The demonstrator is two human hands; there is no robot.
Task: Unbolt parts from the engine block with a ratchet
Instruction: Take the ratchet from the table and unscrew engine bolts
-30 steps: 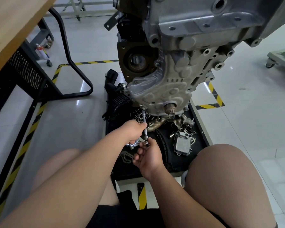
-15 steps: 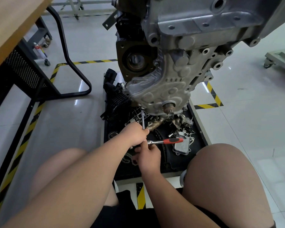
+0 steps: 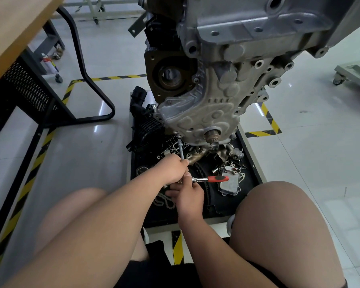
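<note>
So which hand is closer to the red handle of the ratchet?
Right. The right hand holds the ratchet just beside its red handle; the left hand grips the silver extension bar, farther off.

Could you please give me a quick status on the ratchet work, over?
Left hand grips extension bar. Right hand holds ratchet at its head, red handle pointing right. Bar tip at engine cover lower edge. Nothing in the way seen.

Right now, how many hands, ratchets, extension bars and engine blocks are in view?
Hands: 2, left hand and right hand
Ratchet: 1
Extension bar: 1
Engine block: 1
Total: 5
</note>
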